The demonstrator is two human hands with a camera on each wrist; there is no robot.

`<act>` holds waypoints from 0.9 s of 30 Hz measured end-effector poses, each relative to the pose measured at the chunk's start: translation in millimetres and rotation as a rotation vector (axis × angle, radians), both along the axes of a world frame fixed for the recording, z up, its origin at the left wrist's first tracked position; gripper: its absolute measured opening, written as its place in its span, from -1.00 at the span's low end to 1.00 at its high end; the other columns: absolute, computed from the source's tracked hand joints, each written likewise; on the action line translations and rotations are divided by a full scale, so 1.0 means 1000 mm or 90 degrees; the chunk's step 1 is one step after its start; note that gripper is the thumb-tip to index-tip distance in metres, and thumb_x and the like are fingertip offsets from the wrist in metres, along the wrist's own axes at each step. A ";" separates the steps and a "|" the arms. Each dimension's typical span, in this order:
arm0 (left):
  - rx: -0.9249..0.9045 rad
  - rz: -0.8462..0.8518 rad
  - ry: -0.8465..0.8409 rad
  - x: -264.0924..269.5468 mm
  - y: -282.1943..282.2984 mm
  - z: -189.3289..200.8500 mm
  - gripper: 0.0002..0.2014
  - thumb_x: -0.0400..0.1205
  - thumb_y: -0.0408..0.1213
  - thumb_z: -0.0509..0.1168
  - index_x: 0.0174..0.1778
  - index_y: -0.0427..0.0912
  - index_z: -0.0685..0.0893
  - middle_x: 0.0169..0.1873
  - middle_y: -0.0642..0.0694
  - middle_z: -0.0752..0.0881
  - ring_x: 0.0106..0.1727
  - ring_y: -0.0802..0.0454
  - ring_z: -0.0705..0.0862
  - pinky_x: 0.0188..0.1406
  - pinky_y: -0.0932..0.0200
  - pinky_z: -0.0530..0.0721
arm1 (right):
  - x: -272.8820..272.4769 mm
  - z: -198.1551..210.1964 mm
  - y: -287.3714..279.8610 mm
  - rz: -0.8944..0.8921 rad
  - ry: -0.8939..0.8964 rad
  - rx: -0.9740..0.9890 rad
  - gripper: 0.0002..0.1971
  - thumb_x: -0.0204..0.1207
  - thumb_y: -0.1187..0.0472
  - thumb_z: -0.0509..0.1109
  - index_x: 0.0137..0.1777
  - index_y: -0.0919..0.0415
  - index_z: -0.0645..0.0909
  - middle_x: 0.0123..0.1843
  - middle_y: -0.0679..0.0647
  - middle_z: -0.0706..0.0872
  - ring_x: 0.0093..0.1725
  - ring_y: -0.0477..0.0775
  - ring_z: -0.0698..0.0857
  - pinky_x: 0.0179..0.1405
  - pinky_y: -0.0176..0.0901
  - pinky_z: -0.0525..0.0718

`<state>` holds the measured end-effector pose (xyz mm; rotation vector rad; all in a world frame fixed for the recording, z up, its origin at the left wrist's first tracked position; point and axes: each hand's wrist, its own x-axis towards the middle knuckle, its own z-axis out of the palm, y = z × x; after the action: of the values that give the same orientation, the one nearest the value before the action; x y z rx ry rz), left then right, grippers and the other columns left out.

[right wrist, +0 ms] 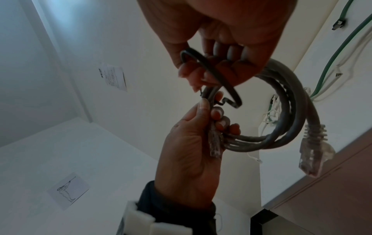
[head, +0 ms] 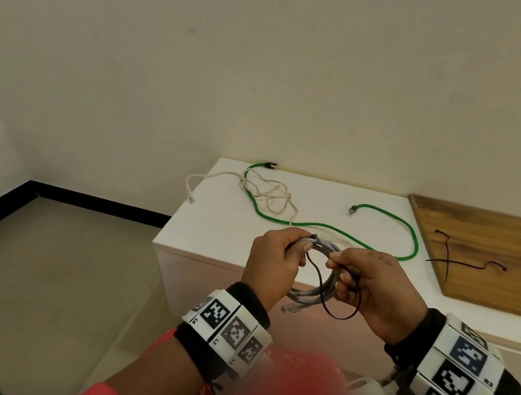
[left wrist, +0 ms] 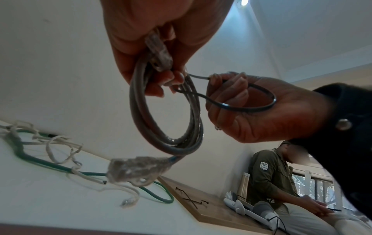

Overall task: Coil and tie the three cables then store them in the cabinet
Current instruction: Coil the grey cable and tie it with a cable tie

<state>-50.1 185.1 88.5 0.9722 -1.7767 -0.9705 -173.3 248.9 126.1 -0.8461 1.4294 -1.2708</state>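
Note:
A grey network cable (head: 305, 297) is wound into a small coil in front of the white cabinet (head: 211, 234). My left hand (head: 296, 250) grips the coil at its top, with one clear plug (right wrist: 214, 143) lying in the palm. The other plug (right wrist: 311, 152) hangs free. My right hand (head: 339, 265) pinches a thin black tie (head: 337, 313), which loops from the coil round under my right fingers (left wrist: 227, 89). A green cable (head: 316, 225) and a tangled white cable (head: 270, 195) lie loose on the cabinet top.
A wooden board (head: 498, 281) lies on the cabinet's right side with two more black ties (head: 446, 261) on it. Walls close in behind and to the left. A person (left wrist: 269, 179) sits at the far right, beyond the cabinet.

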 end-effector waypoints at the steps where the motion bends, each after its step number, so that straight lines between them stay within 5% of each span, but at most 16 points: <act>1: -0.002 -0.001 -0.002 0.000 0.000 0.000 -0.80 0.62 -0.40 0.20 -0.02 -0.22 0.75 -0.56 0.07 0.52 -0.49 0.24 0.50 -0.23 -0.03 0.65 | 0.000 0.000 0.000 -0.001 -0.003 0.001 -0.78 0.51 0.36 0.27 -0.35 0.33 0.61 -0.71 -0.04 0.43 -0.68 -0.12 0.45 -0.65 -0.37 0.52; 7: 0.014 0.020 0.021 0.001 0.001 0.003 -0.80 0.61 -0.40 0.21 0.01 -0.26 0.74 -0.52 0.10 0.56 -0.50 0.22 0.51 -0.23 0.00 0.67 | 0.001 0.002 0.001 -0.005 -0.007 -0.001 -0.76 0.50 0.37 0.26 -0.40 0.32 0.59 -0.72 -0.04 0.42 -0.70 -0.12 0.45 -0.67 -0.35 0.47; 11: 0.062 0.015 0.050 0.003 0.000 0.003 -0.79 0.62 -0.41 0.20 0.04 -0.31 0.73 -0.50 0.10 0.56 -0.58 0.21 0.48 -0.46 0.14 0.59 | 0.004 0.004 0.002 0.003 -0.015 -0.008 -0.76 0.50 0.36 0.25 -0.39 0.32 0.60 -0.71 -0.05 0.41 -0.69 -0.11 0.45 -0.67 -0.35 0.45; 27: 0.105 -0.002 0.127 0.002 0.001 0.002 -0.78 0.59 -0.48 0.22 0.10 -0.34 0.70 -0.38 -0.02 0.68 -0.57 0.26 0.53 -0.48 0.30 0.51 | 0.007 0.007 0.002 -0.007 0.010 -0.001 -0.76 0.50 0.36 0.27 -0.38 0.30 0.64 -0.72 -0.05 0.46 -0.66 -0.11 0.47 -0.63 -0.36 0.50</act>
<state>-48.4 186.5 90.4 0.9387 -1.5515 -1.1878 -166.3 250.4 132.8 -0.8522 1.4476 -1.2754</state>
